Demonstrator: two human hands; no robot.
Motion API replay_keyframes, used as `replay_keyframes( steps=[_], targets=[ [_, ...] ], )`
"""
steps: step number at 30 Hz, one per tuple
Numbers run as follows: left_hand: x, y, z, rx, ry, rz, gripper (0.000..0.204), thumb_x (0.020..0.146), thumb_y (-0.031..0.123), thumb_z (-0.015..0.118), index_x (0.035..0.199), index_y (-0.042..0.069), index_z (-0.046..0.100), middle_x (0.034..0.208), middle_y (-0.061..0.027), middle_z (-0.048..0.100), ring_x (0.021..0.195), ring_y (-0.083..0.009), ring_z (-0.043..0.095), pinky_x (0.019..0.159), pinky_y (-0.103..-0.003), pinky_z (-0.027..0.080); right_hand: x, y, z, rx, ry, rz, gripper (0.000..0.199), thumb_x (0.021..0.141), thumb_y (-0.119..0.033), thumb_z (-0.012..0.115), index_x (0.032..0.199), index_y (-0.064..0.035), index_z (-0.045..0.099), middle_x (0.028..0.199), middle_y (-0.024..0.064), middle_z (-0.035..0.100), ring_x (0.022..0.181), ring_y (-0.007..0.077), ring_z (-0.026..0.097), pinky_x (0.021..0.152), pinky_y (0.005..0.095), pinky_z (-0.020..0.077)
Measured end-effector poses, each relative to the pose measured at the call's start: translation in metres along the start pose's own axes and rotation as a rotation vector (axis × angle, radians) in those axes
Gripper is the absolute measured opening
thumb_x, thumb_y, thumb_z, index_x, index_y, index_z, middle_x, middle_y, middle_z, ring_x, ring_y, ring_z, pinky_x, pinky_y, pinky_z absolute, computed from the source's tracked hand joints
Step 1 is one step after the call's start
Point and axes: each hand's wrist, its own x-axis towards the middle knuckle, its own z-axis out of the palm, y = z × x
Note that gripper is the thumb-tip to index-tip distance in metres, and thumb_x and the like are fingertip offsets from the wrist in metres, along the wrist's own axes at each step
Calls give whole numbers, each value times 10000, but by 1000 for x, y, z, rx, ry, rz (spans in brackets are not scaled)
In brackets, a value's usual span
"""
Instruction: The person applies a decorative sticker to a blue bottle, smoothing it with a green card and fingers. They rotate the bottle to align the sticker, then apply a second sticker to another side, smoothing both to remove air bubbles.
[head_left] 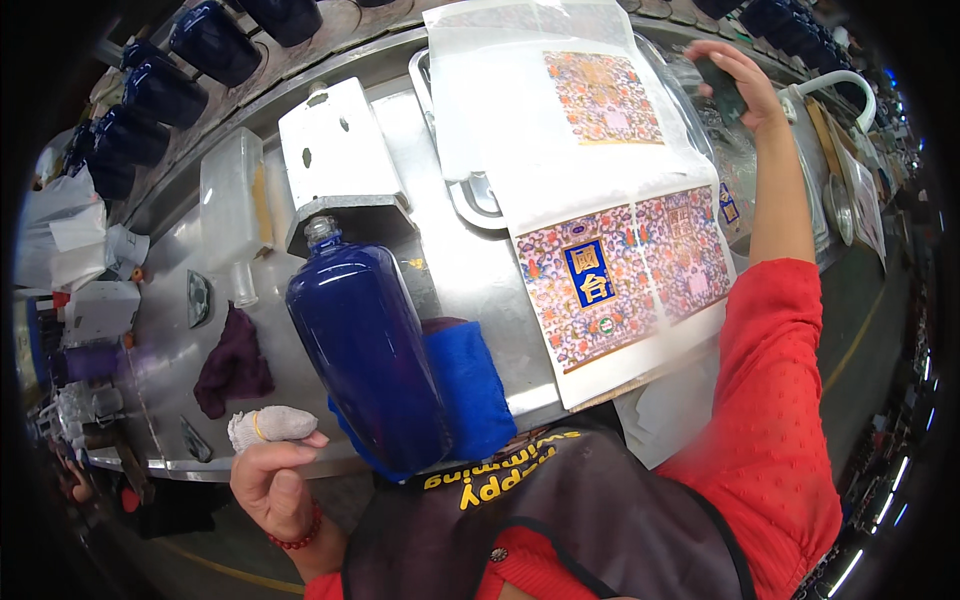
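My left hand (277,482), fingers curled and nothing visible in them, is near the base of a dark blue glass bottle (360,335). A pale cloth cover (268,426) with a yellow band wraps one of its fingers. The bottle lies on a bright blue cloth (470,385), its clear neck pointing away, beside a white metal stand (335,145). At the far right, my right hand (740,80) grips a dark green flat piece (720,88) above a clear wet tray (735,155). Sheets of floral printed decals (620,275) lie between the bottle and the tray.
A maroon cloth (235,365), dark flat pieces (199,298) and a translucent plastic box (233,195) occupy the left of the metal table (500,300). Several blue bottles (215,45) stand along the far left edge. A white curved pipe (850,85) rises at the far right.
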Motion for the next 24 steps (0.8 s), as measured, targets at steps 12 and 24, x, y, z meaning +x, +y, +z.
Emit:
replay_keyframes(
  steps=[12, 24],
  targets=[
    [-10, -10, -8, 41, -111, -41, 280, 971, 204, 615, 995, -70, 670, 1027, -240, 683, 925, -288, 670, 881, -396, 523, 4, 30, 97, -1884, 44, -47, 523, 942, -40, 536, 1364, -315, 678, 1520, 45, 478, 1426, 294, 433, 1060, 516, 483],
    [-3, -22, -8, 77, -99, -66, 270, 931, 196, 632, 984, -58, 708, 930, -199, 744, 930, -281, 713, 863, -363, 545, 34, 50, 39, -1420, 273, 350, 496, 886, -536, 684, 1100, -98, 780, 1089, 191, 733, 1063, 394, 680, 924, 463, 535]
  ],
)
